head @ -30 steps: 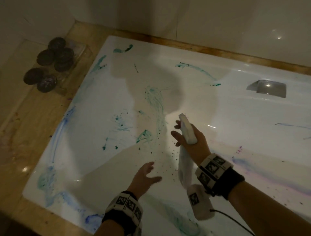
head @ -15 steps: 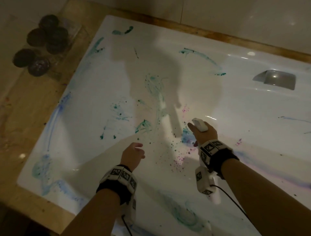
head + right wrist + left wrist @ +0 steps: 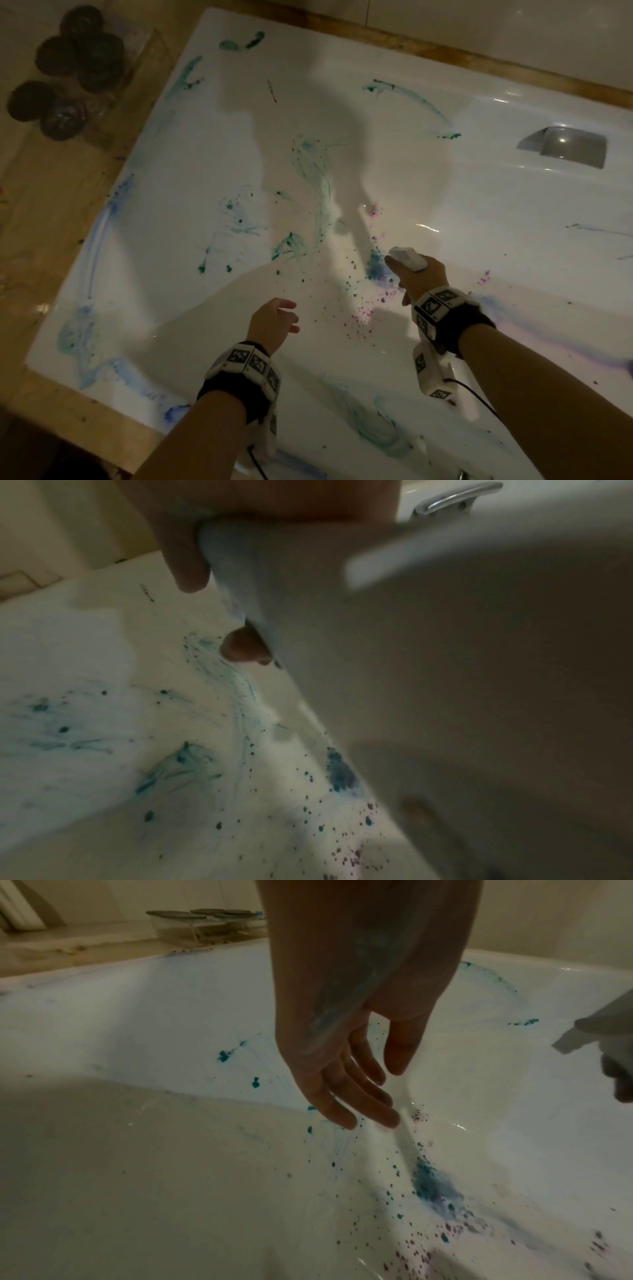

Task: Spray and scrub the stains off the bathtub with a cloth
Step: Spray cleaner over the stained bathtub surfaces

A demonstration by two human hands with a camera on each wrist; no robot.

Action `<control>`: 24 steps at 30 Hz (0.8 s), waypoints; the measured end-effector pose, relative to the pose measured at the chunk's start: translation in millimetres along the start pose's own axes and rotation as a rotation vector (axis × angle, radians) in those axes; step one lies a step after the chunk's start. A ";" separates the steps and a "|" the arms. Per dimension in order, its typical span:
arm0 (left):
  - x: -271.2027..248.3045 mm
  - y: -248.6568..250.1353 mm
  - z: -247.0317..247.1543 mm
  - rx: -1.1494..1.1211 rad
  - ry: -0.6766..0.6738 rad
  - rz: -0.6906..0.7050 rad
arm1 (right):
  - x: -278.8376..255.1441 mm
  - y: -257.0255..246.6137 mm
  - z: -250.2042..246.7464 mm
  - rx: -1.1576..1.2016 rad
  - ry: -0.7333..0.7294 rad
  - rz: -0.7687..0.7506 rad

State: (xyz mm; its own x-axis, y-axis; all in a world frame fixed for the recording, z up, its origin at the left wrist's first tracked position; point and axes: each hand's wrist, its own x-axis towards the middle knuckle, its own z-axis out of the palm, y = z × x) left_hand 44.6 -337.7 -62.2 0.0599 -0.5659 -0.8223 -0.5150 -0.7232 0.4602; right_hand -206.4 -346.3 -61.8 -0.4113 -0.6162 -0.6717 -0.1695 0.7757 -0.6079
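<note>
The right hand (image 3: 423, 277) has its fingers and thumb (image 3: 186, 561) wrapped round a white spray bottle (image 3: 409, 257), nozzle toward ten o'clock, above a blue-purple stain (image 3: 376, 267) on the floor of the white bathtub (image 3: 479, 212). At its eight o'clock the left hand (image 3: 272, 323) hovers over the tub with loosely spread fingers (image 3: 356, 1096), holding nothing. Teal smears (image 3: 313, 171) lie at the tub's twelve o'clock, and dark round objects (image 3: 68, 68) sit on the surround at ten o'clock; no cloth shows.

Dark round lids (image 3: 80, 65) top a clear box (image 3: 192, 931) on the tan ledge (image 3: 51, 212).
</note>
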 end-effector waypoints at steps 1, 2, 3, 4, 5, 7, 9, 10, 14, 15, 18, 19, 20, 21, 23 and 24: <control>-0.5 -1.1 -0.2 0.002 -0.001 -0.001 | -1.7 3.5 1.5 -0.022 -0.020 0.009; -1.5 -2.7 -0.3 0.000 0.000 -0.005 | -3.3 7.8 2.7 -0.056 -0.038 0.005; -2.3 -3.9 0.1 -0.004 0.002 -0.009 | -4.7 11.7 3.7 -0.095 -0.051 -0.006; -3.3 -5.1 0.7 -0.008 0.004 -0.009 | -6.0 14.9 4.3 -0.128 -0.060 -0.019; -4.5 -6.1 1.3 -0.007 0.004 -0.007 | -8.0 17.7 4.0 -0.146 -0.068 -0.022; -7.0 -7.2 3.0 -0.003 0.006 -0.005 | -11.9 22.8 2.7 -0.155 -0.097 0.003; -8.6 -8.2 5.4 -0.005 0.001 0.001 | -16.5 31.2 1.2 -0.208 -0.150 0.015; -9.8 -8.8 7.3 -0.006 -0.003 0.003 | -20.1 36.0 -0.1 -0.275 -0.181 0.001; -18.8 -11.7 12.5 0.003 -0.024 0.018 | -34.6 53.7 -4.8 -0.350 -0.249 -0.004; -21.8 -12.4 13.4 0.005 -0.029 0.023 | -39.8 57.6 -6.3 -0.337 -0.270 0.000; -30.5 -13.9 15.5 0.004 -0.034 0.036 | -55.0 71.8 -9.8 -0.350 -0.330 -0.003; -33.8 -15.1 15.8 0.009 -0.032 0.040 | -61.2 74.7 -10.6 -0.368 -0.347 -0.003; -37.4 -16.7 16.2 0.014 -0.032 0.046 | -68.7 76.4 -11.7 -0.402 -0.360 -0.005; -41.2 -18.1 16.4 0.020 -0.034 0.056 | -76.3 77.5 -12.5 -0.456 -0.385 -0.004; -48.4 -21.0 17.4 0.023 -0.045 0.072 | -92.9 79.9 -17.7 -0.547 -0.458 0.018; -52.4 -23.0 18.0 0.018 -0.052 0.077 | -101.5 81.4 -20.8 -0.582 -0.494 0.027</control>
State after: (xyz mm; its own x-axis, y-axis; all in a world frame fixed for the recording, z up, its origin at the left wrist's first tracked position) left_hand 37.9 -284.3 -35.7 -0.0244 -0.5981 -0.8010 -0.5317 -0.6708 0.5171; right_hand -197.1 -217.9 -34.3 0.0034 -0.4795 -0.8776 -0.6660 0.6535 -0.3597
